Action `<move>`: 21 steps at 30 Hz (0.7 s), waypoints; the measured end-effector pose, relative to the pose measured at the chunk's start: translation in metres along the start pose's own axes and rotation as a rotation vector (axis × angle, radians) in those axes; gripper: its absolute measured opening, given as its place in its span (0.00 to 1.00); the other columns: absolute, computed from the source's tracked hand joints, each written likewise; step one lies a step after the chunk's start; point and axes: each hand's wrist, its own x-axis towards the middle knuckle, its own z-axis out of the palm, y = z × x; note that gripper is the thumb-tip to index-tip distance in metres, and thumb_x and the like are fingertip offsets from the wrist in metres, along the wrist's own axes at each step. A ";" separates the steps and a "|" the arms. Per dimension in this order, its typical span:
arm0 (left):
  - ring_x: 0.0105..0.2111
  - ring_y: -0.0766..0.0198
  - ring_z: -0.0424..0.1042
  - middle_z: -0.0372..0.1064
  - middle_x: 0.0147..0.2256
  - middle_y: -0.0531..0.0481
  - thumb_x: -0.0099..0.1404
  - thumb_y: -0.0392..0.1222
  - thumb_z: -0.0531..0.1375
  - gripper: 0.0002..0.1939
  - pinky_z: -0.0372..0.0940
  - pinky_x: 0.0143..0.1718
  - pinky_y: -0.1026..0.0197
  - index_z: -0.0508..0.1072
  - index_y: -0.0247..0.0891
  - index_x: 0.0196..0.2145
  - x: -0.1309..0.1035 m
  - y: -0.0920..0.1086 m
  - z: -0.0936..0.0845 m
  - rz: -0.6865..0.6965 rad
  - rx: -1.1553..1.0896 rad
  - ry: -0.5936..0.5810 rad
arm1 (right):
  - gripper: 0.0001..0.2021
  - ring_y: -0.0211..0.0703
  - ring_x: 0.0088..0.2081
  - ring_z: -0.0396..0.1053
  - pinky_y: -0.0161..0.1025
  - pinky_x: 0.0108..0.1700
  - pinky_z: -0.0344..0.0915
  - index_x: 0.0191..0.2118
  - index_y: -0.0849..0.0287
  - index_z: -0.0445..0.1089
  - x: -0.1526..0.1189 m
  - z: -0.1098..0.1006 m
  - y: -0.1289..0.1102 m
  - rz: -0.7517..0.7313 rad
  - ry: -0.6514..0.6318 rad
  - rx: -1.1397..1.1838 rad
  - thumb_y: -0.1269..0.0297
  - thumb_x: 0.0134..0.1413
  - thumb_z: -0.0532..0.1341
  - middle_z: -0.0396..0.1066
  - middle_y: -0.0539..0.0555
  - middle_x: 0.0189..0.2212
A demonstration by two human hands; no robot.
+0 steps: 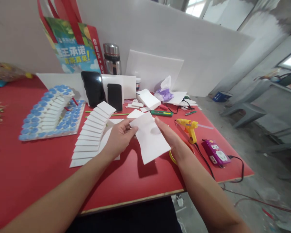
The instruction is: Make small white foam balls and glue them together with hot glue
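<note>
A white board piece (150,137) with a curved left edge is held up, tilted, above the red table. My left hand (122,134) pinches its upper left edge between thumb and fingers. On the other side my right hand (168,132) grips the right edge, its fingers mostly hidden behind the piece. Left of my hands stands a white stepped staircase model (92,136), its treads fanned in a curve. Farther left lies a second stair model (50,113) covered with blue and white round pieces.
A yellow glue gun (190,127) and a purple power socket (215,152) with cables lie at right. Behind are two dark phones (93,89), a steel flask (112,60), a bag (75,48), a green cutter (162,113) and white scraps. The red table's front edge (135,201) is near me.
</note>
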 end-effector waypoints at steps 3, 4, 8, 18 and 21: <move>0.31 0.60 0.77 0.80 0.34 0.48 0.66 0.44 0.67 0.16 0.67 0.21 0.66 0.81 0.41 0.51 -0.002 -0.002 0.000 0.115 0.159 -0.035 | 0.22 0.45 0.27 0.78 0.39 0.31 0.75 0.39 0.60 0.81 -0.001 0.000 0.007 0.166 -0.042 0.034 0.56 0.38 0.81 0.83 0.55 0.31; 0.30 0.60 0.78 0.80 0.35 0.48 0.67 0.45 0.67 0.17 0.68 0.23 0.65 0.80 0.42 0.52 -0.002 0.000 -0.001 0.142 0.184 -0.031 | 0.21 0.44 0.27 0.78 0.39 0.31 0.74 0.39 0.60 0.82 0.000 -0.001 0.009 0.168 -0.018 0.029 0.59 0.36 0.81 0.83 0.54 0.31; 0.28 0.64 0.76 0.78 0.35 0.48 0.73 0.50 0.63 0.12 0.71 0.27 0.63 0.80 0.40 0.45 -0.001 0.012 -0.009 0.282 0.152 0.148 | 0.16 0.40 0.25 0.75 0.38 0.29 0.74 0.36 0.59 0.79 0.007 -0.013 0.009 0.010 0.187 0.139 0.62 0.39 0.79 0.81 0.52 0.28; 0.16 0.71 0.63 0.68 0.22 0.55 0.76 0.48 0.61 0.14 0.58 0.17 0.65 0.77 0.40 0.34 -0.003 0.022 -0.019 0.400 0.054 0.275 | 0.16 0.24 0.14 0.44 0.28 0.14 0.43 0.25 0.60 0.69 0.011 -0.021 0.000 -0.061 0.092 0.298 0.61 0.45 0.77 0.66 0.44 0.17; 0.20 0.69 0.72 0.75 0.32 0.52 0.72 0.43 0.63 0.09 0.64 0.19 0.66 0.75 0.40 0.48 0.001 0.015 -0.015 0.314 -0.001 0.102 | 0.17 0.25 0.14 0.49 0.29 0.15 0.45 0.29 0.61 0.73 0.005 -0.009 0.002 0.000 0.041 0.214 0.59 0.42 0.79 0.68 0.46 0.18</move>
